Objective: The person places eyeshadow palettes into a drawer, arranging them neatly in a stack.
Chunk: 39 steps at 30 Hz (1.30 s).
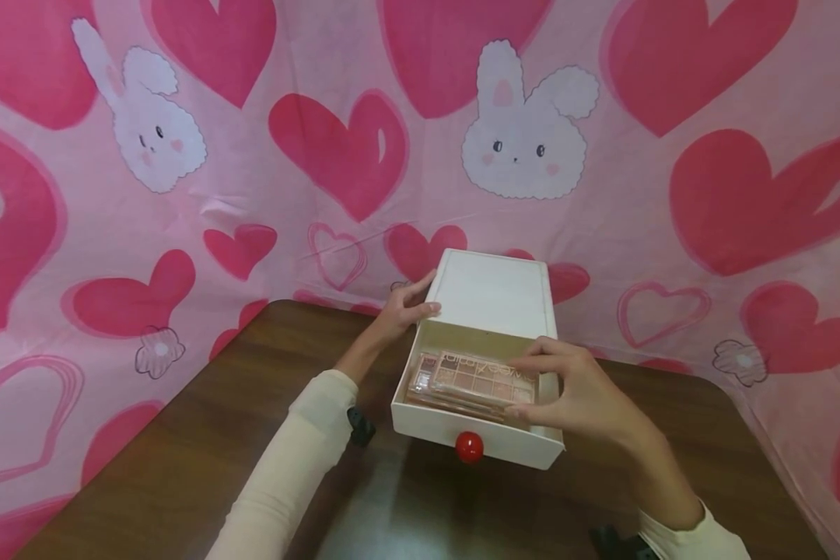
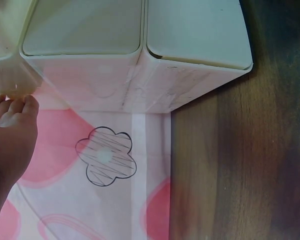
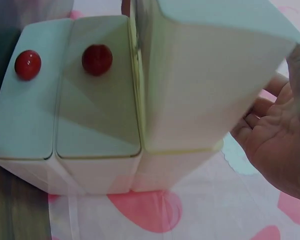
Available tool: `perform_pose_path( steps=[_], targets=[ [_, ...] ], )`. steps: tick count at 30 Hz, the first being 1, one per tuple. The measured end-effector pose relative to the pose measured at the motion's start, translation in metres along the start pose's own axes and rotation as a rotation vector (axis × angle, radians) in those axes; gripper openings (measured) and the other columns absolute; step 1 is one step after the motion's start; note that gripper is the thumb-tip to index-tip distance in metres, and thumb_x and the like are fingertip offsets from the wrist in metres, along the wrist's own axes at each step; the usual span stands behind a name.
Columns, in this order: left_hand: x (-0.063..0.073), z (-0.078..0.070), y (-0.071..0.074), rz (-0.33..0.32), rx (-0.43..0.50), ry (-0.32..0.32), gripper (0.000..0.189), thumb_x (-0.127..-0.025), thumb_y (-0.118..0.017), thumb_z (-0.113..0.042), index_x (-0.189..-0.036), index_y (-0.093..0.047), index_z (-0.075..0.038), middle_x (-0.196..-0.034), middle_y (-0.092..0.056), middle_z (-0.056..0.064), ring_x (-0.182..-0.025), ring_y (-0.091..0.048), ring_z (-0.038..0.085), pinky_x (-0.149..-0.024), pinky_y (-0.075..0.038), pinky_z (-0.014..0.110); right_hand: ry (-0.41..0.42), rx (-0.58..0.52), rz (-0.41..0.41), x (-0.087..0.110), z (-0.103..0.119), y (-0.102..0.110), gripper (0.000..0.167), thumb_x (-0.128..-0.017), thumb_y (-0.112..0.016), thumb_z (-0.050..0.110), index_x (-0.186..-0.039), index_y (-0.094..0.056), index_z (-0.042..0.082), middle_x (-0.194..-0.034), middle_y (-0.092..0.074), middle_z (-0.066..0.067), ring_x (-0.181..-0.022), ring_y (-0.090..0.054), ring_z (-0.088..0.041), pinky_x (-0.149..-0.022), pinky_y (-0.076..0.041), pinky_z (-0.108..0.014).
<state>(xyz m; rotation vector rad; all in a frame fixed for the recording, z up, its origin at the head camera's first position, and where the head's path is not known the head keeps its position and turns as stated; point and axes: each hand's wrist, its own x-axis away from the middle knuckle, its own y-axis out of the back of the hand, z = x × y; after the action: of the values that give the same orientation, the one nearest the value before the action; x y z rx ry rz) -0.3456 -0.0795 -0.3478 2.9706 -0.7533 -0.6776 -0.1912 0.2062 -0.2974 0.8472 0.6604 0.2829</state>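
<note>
A white drawer cabinet (image 1: 493,288) stands on the table, its top drawer (image 1: 430,421) pulled out. Several eyeshadow palettes (image 1: 472,383) with clear lids lie stacked in that drawer. My right hand (image 1: 584,389) pinches the right end of the upper palette between thumb and fingers. In the right wrist view the pulled-out drawer (image 3: 195,80) hides the palettes, and the right hand (image 3: 277,140) shows beyond it. My left hand (image 1: 400,311) rests against the cabinet's upper left side, thumb at its top edge. The left wrist view shows the left hand's fingers (image 2: 15,107) touching that side.
A red knob (image 1: 470,447) sticks out from the open drawer's front. Two lower drawers (image 3: 97,110) are closed, each with its own red knob. The brown wooden table (image 1: 203,467) backs onto a pink cloth (image 1: 434,179) printed with hearts and rabbits.
</note>
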Motion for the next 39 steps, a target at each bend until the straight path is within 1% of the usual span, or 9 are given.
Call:
perform_pose_path(
  steps=[8,15,17,24,28,30,34,37,39],
  targets=[
    [0.001,0.004,0.000,0.024,-0.026,-0.046,0.093,-0.091,-0.068,-0.038,-0.158,-0.020,0.006,-0.166,-0.019,0.027,-0.153,-0.032,0.033,-0.121,-0.038,0.033,-0.014,0.014,0.041,-0.010,0.003,-0.013,0.048,-0.069,-0.091,0.024,-0.114,-0.079,0.009,-0.100,-0.068,0.006,-0.090,-0.056,-0.007,-0.073,-0.053,-0.024],
    [0.000,0.002,-0.002,0.003,-0.003,-0.009,0.079,-0.090,-0.057,-0.011,-0.158,-0.020,0.006,-0.167,-0.019,0.026,-0.153,-0.028,0.039,-0.121,-0.035,0.042,-0.013,0.036,0.031,-0.011,0.004,-0.019,0.053,-0.067,-0.094,0.026,-0.114,-0.079,0.009,-0.100,-0.069,0.007,-0.091,-0.057,-0.008,-0.076,-0.052,-0.025],
    [0.000,0.001,-0.002,0.000,-0.005,-0.010,0.076,-0.091,-0.054,-0.006,-0.157,-0.021,0.007,-0.167,-0.020,0.025,-0.153,-0.028,0.038,-0.121,-0.034,0.041,-0.014,0.050,0.028,-0.011,0.004,-0.019,0.054,-0.066,-0.094,0.028,-0.114,-0.079,0.010,-0.100,-0.069,0.008,-0.092,-0.057,-0.008,-0.077,-0.053,-0.026],
    [0.000,0.001,-0.002,-0.005,-0.001,-0.013,0.075,-0.091,-0.054,-0.005,-0.157,-0.021,0.008,-0.167,-0.020,0.024,-0.153,-0.028,0.035,-0.121,-0.035,0.037,-0.060,0.074,0.024,-0.008,0.007,-0.017,0.057,-0.070,-0.093,0.031,-0.120,-0.076,0.010,-0.108,-0.072,0.002,-0.099,-0.062,-0.015,-0.084,-0.057,-0.040],
    [0.000,0.001,-0.001,-0.005,-0.003,-0.011,0.077,-0.090,-0.056,-0.008,-0.157,-0.022,0.006,-0.166,-0.021,0.025,-0.151,-0.031,0.035,-0.117,-0.041,0.030,-0.077,0.073,-0.059,0.001,0.010,-0.013,0.052,-0.077,-0.088,0.023,-0.125,-0.073,0.008,-0.116,-0.073,-0.003,-0.102,-0.064,-0.018,-0.086,-0.059,-0.037],
    [0.000,0.002,0.000,-0.008,-0.007,-0.014,0.077,-0.090,-0.057,-0.009,-0.157,-0.022,0.006,-0.166,-0.022,0.025,-0.150,-0.032,0.035,-0.115,-0.043,0.027,-0.058,0.072,-0.134,0.008,0.014,-0.011,0.049,-0.079,-0.086,0.017,-0.125,-0.073,0.008,-0.116,-0.074,-0.003,-0.103,-0.065,-0.016,-0.089,-0.058,-0.026],
    [0.000,0.001,0.000,-0.016,-0.013,-0.010,0.077,-0.090,-0.057,-0.008,-0.157,-0.023,0.005,-0.166,-0.022,0.024,-0.150,-0.033,0.035,-0.113,-0.044,0.024,-0.012,0.067,-0.302,0.028,0.028,-0.010,0.044,-0.078,-0.085,0.006,-0.120,-0.075,0.009,-0.110,-0.075,0.000,-0.100,-0.064,-0.004,-0.091,-0.046,-0.005],
    [0.000,0.000,-0.001,-0.014,-0.010,-0.002,0.076,-0.090,-0.056,-0.007,-0.157,-0.023,0.006,-0.167,-0.021,0.023,-0.150,-0.034,0.033,-0.111,-0.045,0.020,0.041,-0.028,-0.383,0.047,0.044,-0.017,0.041,-0.076,-0.081,-0.006,-0.114,-0.076,0.009,-0.102,-0.074,0.003,-0.092,-0.063,0.000,-0.085,-0.047,-0.004],
    [0.000,-0.001,-0.001,-0.013,-0.008,0.005,0.075,-0.091,-0.055,-0.007,-0.158,-0.023,0.005,-0.166,-0.022,0.024,-0.145,-0.040,0.030,-0.107,-0.048,0.018,0.111,-0.157,-0.391,0.059,0.053,-0.026,0.041,-0.075,-0.075,-0.016,-0.111,-0.075,0.006,-0.098,-0.073,0.001,-0.087,-0.064,-0.002,-0.083,-0.051,-0.009]
  ],
)
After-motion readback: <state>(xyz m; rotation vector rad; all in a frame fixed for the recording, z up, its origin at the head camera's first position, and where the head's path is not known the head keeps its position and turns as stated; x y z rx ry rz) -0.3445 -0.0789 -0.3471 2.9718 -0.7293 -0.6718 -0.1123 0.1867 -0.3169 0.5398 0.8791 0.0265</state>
